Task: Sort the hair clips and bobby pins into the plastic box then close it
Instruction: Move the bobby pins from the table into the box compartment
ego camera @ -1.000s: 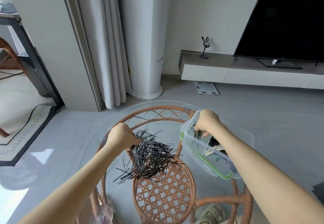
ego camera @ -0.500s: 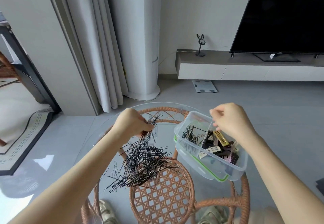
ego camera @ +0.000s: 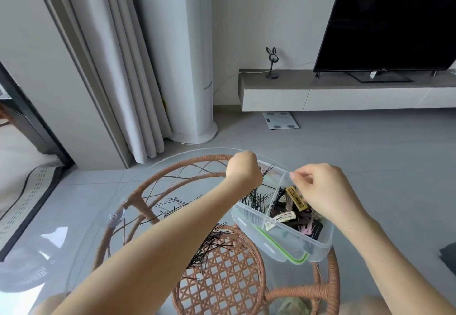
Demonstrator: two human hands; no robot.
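Observation:
A clear plastic box (ego camera: 318, 245) with a divider stands at the right of the round glass-topped rattan table (ego camera: 138, 206). Its right compartment holds several hair clips (ego camera: 293, 209), brown, pink, cream and one yellow. Its left compartment holds black bobby pins (ego camera: 255, 201). My left hand (ego camera: 243, 170) hovers over that left compartment, closed on a bunch of bobby pins whose tips stick out to the right. My right hand (ego camera: 320, 187) is above the clip compartment with fingers pinched; nothing shows between them. A loose pile of bobby pins (ego camera: 209, 243) lies on the glass, partly hidden by my left forearm.
The box's lid with a green seal (ego camera: 291, 258) lies under the box. Beyond the table are a curtain (ego camera: 118, 67), a white tower unit (ego camera: 187, 55), a floor scale (ego camera: 280, 120) and a TV (ego camera: 394, 18) on a low bench.
My left hand lifted a bunch of bobby pins from the pile and carried it right, over the box's left compartment. My right hand left that compartment and now hovers above the clips.

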